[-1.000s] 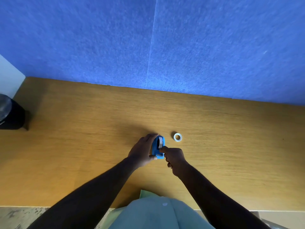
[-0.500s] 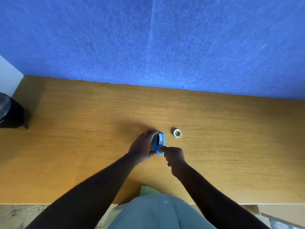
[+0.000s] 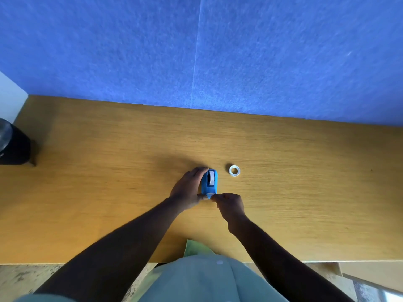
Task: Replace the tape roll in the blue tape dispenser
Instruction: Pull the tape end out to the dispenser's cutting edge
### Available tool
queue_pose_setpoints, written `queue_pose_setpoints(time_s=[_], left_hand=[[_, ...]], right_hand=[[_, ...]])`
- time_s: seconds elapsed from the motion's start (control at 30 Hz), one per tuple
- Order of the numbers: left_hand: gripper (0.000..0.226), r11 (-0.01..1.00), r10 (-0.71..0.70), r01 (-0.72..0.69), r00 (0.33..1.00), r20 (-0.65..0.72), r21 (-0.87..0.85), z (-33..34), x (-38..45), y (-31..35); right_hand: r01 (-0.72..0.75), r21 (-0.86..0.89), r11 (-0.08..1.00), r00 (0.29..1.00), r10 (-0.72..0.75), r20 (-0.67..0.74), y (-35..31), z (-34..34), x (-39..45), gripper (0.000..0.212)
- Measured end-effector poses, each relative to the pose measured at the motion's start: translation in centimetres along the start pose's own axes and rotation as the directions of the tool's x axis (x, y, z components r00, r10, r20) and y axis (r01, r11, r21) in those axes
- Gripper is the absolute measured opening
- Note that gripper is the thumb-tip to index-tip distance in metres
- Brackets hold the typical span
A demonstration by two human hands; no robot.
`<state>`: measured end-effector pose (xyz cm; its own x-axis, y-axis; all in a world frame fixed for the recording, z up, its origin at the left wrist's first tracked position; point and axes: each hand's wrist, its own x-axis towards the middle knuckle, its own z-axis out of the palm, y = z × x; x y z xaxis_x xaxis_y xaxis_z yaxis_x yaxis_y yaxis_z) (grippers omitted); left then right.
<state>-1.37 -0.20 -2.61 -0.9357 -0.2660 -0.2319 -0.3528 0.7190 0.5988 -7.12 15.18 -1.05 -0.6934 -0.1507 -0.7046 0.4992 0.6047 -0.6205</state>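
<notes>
2 hands on blue tape dispenser (image 3: 209, 183): left hand (image 3: 187, 191) wraps it, right hand (image 3: 229, 203) pinches at its near end; a weak brace could let it tip

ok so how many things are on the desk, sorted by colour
blue: 1, the tape dispenser with a white roll seated in it
white: 1, the loose tape ring
black: 1, a container at the far left edge
total: 3

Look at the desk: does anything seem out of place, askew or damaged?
Nothing stands out. The blue tape dispenser sits upright between both hands, and a small tape ring lies flat, apart, to its right.
</notes>
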Motion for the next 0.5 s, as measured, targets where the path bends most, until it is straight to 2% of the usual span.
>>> queue_pose_setpoints(time_s=[0.5], left_hand=[[0.102, 1.0, 0.003, -0.003, 1.0, 0.009, 0.003, 0.06, 0.18, -0.19]], right_hand=[[-0.042, -0.035, 0.999, 0.999, 0.042, 0.008, 0.59, 0.0, 0.4, 0.026]])
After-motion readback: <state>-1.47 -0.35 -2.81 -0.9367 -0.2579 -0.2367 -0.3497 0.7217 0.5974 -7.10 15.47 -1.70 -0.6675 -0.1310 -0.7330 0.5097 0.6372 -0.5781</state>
